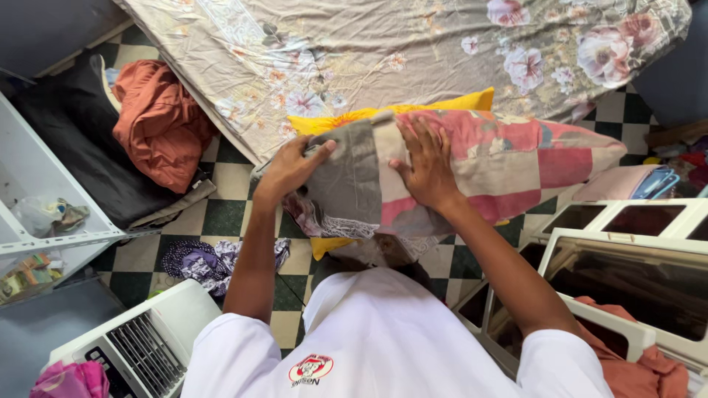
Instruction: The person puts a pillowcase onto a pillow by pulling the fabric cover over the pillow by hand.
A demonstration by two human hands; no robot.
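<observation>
your left hand [291, 168] pinches the grey end of the patchwork pillowcase [472, 166], thumb on top. your right hand [428, 166] lies flat and open on its middle. the yellow pillow [413, 109] sticks out behind, against the floral mattress [369, 44]

hands: two, left hand [291, 168] and right hand [426, 166]
patchwork pillowcase [509, 158]: one
yellow pillow [402, 110]: one
floral sheet [383, 51]: one
rust-orange cloth heaps: two, one at left [158, 121], one at lower right [638, 368]
white shelf unit [44, 199]: one
</observation>
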